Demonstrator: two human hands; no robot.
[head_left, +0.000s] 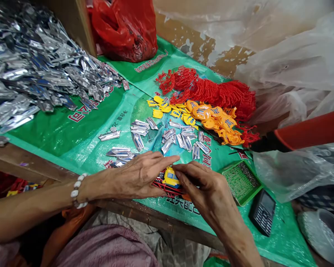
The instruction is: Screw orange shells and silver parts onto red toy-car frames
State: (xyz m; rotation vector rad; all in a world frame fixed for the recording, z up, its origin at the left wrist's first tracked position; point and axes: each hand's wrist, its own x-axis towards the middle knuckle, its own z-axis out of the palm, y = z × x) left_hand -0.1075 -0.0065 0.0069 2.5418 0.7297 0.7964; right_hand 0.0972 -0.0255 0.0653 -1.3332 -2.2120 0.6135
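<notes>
My left hand [139, 175] and my right hand [203, 187] meet at the near edge of the table, fingers pinched together around a small yellow plastic tag [171, 177] with a red looped string [167, 187] under it. Just beyond the hands lie several loose silver metal pieces [169, 135]. Farther back sit a pile of yellow and orange tags [208, 116] and a heap of red strings [211, 91].
A green woven sheet [72, 129] covers the table. A big pile of silver pieces [30, 70] fills the left. A red bag [125, 29] stands at the back. A green tray of tiny pins [241, 181] and a black phone [263, 212] lie at right, under a red-and-black handle [303, 131].
</notes>
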